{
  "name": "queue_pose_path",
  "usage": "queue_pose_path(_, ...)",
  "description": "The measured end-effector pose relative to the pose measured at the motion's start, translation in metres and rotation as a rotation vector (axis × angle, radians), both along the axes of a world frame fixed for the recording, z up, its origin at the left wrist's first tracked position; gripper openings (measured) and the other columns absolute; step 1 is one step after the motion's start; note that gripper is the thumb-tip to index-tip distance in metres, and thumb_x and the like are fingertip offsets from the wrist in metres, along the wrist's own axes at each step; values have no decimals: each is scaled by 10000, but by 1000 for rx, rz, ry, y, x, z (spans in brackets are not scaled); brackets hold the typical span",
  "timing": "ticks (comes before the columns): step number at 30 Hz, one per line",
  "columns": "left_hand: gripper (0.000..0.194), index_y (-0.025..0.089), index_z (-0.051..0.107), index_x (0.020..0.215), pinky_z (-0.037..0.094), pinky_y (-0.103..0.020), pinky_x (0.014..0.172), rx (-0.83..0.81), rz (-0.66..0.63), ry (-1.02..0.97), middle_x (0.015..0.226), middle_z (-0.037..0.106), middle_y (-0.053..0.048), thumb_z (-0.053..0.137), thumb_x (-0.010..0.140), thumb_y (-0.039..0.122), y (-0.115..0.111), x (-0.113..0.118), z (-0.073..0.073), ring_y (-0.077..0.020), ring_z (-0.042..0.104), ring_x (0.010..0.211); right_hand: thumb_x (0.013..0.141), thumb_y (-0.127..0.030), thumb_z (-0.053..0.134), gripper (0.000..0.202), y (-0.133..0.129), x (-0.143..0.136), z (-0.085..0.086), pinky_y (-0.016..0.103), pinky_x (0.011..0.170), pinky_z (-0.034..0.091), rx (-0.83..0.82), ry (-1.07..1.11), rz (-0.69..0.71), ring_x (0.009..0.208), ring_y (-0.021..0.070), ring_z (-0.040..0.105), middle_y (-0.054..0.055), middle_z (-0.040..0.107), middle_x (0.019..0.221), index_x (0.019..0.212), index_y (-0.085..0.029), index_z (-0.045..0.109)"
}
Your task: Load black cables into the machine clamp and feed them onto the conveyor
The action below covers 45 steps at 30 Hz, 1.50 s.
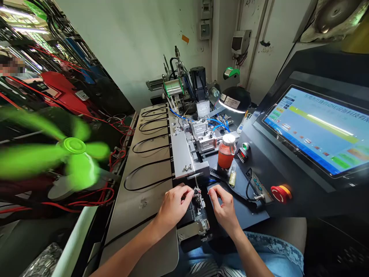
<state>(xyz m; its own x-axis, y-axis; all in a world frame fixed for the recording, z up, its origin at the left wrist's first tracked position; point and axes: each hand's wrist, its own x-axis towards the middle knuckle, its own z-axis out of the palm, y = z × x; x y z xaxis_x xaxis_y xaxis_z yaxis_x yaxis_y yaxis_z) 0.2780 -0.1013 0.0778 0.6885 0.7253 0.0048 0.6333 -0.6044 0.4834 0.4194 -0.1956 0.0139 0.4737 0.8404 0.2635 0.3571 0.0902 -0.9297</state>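
Now, in the head view, the left hand (174, 204) bends thumb and forefinger narrowly beside the small metal fixture (204, 225), just in front of the silver machine block (181, 152); the right hand (223, 207) curls opposite, fingertips close together. Whether either pinches anything, I can't tell. Beyond, a white-lidded red bottle (226, 154) stands near the lit lamp (235, 99).
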Motion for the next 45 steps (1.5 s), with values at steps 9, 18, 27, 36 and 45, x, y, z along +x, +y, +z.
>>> queue_pose_path(9, 244, 182, 644, 772, 429, -252, 660, 35, 2, 22, 760, 655, -25, 453, 914, 238, -1, 4, -5, -164, 618, 701, 945, -238, 389, 306, 30, -8, -2, 247, 513, 304, 2, -60, 122, 528, 118, 367, -41, 382, 585, 640, -215, 379)
queue_pose_path(18, 235, 213, 651, 1000, 455, -215, 675, 302, -127, -77, 911, 645, -33, 422, 949, 226, -5, -11, -10, -137, 622, 763, 950, -237, 358, 300, 32, -17, -11, 244, 509, 296, 67, 28, 88, 538, 109, 363, -43, 367, 600, 652, -214, 342)
queue_pose_path(27, 281, 175, 638, 1059, 441, -248, 620, 632, -350, 81, 864, 662, -41, 395, 938, 103, -8, -8, -9, -152, 570, 716, 962, -271, 349, 310, 33, -20, -14, 229, 508, 296, 57, 110, 93, 535, 102, 343, -55, 333, 607, 658, -216, 322)
queue_pose_path(36, 238, 218, 595, 1047, 469, -234, 734, 264, -234, -1, 958, 636, -18, 404, 936, 132, 0, -17, 0, -140, 615, 819, 959, -216, 363, 261, 20, 2, -7, 250, 585, 378, 23, -4, 78, 608, 137, 468, -6, 498, 666, 751, -190, 518)
queue_pose_path(45, 156, 212, 574, 892, 463, -273, 666, 235, -125, 145, 862, 587, -1, 426, 942, 203, 3, -20, -8, -164, 616, 735, 877, -79, 410, 206, -2, 0, 5, 322, 718, 434, 41, -405, 90, 803, 206, 541, 72, 613, 860, 943, -174, 580)
